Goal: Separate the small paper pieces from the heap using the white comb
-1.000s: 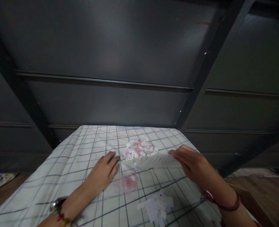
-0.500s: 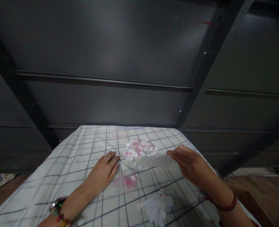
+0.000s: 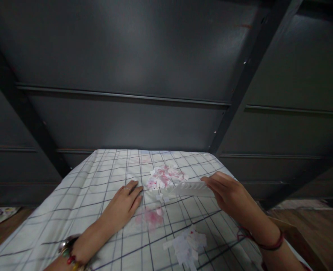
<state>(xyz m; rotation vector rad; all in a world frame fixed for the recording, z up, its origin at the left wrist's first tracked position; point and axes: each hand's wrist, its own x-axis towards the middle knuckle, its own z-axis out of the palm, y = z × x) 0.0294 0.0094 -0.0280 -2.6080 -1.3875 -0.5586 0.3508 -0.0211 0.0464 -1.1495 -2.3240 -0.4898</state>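
Scraps [image 3: 187, 244] at six o'clock from white slotted strip [image 3: 190, 189]; left hand [image 3: 123, 205] at nine, spread on checked cloth [image 3: 98, 195]; right hand [image 3: 228, 190] at three, pinching strip's end; loose pieces [image 3: 159, 197] near its tip, pink-smeared heap [image 3: 162, 178] at ten; dark panels [image 3: 143, 124] beyond

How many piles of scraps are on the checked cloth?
2: a pink-marked pile just beyond the white strip in the right hand, and a paler pile nearer the camera. More could be hidden.
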